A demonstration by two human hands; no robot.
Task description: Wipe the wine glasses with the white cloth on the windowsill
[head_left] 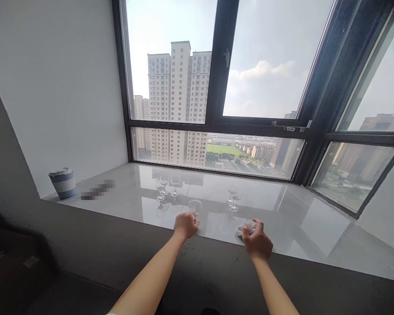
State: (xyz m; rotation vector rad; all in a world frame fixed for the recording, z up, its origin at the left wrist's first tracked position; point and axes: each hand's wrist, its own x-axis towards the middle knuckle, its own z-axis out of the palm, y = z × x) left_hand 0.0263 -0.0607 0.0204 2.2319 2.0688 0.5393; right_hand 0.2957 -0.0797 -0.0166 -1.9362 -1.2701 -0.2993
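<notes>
My left hand (185,225) is closed around the stem of a clear wine glass (195,204) that stands near the front edge of a glossy grey window sill (282,218). My right hand (256,239) is closed on a small white cloth (244,229) resting on the sill. Three more wine glasses (166,186) stand in a group behind my left hand. Two wine glasses (234,195) stand just behind the cloth.
A round blue-and-white container (63,182) sits at the sill's left end against the white wall. A blurred dark strip (97,190) lies beside it. Large dark-framed windows (216,87) close off the back and right. A dark ledge (118,249) runs below the sill.
</notes>
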